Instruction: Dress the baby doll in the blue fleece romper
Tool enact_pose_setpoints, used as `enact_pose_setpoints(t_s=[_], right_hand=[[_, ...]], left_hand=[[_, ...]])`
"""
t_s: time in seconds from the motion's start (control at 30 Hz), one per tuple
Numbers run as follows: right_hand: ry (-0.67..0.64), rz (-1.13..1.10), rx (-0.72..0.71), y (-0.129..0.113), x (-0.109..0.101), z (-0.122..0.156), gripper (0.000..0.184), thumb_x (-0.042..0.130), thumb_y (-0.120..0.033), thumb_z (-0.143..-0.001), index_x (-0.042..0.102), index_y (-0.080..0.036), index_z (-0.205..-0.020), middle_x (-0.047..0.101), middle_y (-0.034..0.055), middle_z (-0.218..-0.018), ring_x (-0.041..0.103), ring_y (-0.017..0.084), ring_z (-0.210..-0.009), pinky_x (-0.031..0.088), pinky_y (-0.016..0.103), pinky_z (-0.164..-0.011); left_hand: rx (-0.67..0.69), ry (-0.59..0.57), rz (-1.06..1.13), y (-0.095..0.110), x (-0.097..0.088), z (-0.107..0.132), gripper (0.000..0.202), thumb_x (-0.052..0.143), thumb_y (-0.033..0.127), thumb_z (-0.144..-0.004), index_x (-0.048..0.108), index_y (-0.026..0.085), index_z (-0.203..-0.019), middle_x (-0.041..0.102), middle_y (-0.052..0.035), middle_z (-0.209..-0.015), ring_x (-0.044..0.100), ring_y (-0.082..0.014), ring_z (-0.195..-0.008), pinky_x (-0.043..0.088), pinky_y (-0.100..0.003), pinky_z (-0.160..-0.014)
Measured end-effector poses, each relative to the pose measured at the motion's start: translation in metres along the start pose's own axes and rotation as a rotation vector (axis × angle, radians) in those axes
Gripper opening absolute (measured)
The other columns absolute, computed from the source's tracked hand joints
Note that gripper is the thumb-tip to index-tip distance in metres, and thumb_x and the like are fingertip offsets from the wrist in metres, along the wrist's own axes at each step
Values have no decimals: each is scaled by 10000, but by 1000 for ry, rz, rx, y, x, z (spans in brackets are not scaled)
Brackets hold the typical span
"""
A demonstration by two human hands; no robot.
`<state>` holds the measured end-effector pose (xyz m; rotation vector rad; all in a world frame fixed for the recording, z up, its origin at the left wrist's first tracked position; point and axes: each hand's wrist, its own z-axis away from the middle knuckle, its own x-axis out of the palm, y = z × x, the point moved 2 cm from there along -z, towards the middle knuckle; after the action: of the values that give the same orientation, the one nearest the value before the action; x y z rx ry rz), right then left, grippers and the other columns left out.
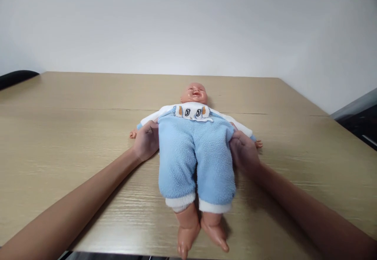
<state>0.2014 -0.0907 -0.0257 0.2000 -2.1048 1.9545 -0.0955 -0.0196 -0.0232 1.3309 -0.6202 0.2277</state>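
A baby doll (194, 92) lies on its back on the wooden table (73, 107), head away from me, bare feet toward the near edge. It wears light blue fleece trousers (194, 154) with white cuffs and a white top with cartoon eyes. My left hand (146, 140) grips the trousers' waist at the doll's left side, fingers curled on the fabric. On the opposite side, my right hand (244, 150) is closed on the waist fabric too. Both forearms reach in from the bottom corners.
A white wall rises behind the table. A dark chair back (16, 77) shows at the far left edge. A dark surface (361, 120) lies beyond the table's right edge. The table's near edge runs just below the doll's feet.
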Motion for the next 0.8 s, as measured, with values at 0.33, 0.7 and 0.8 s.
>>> enact_pose_setpoints(t_s=[0.33,0.7,0.8], right_hand=[[-92,79,-39,-15,4,-18,221,739,-495,-977,679,-308,-1079,723,-6,-1040,657,227,-1002,533,340,-944],[-124,693,-155,-10,-21,-14,421,667,-641,-1031,612,-276,-829,591,-16,-793,505,228,-784,416,358,-785],[-107,508,-69,0,-18,-15,400,685,-669,-1004,654,-283,-900,630,-17,-878,566,232,-881,483,346,-873]], left_hand=[[180,-114,-268,1,1,-7,327,789,446,-987,718,227,-1219,709,-44,-1056,635,-182,-901,502,-308,-895],[256,-200,-939,16,-18,-8,362,647,578,-1055,686,221,-1006,584,5,-891,510,-193,-845,407,-293,-807],[225,-186,-858,11,-16,-5,372,647,591,-1054,677,221,-1032,608,5,-927,518,-186,-855,423,-290,-818]])
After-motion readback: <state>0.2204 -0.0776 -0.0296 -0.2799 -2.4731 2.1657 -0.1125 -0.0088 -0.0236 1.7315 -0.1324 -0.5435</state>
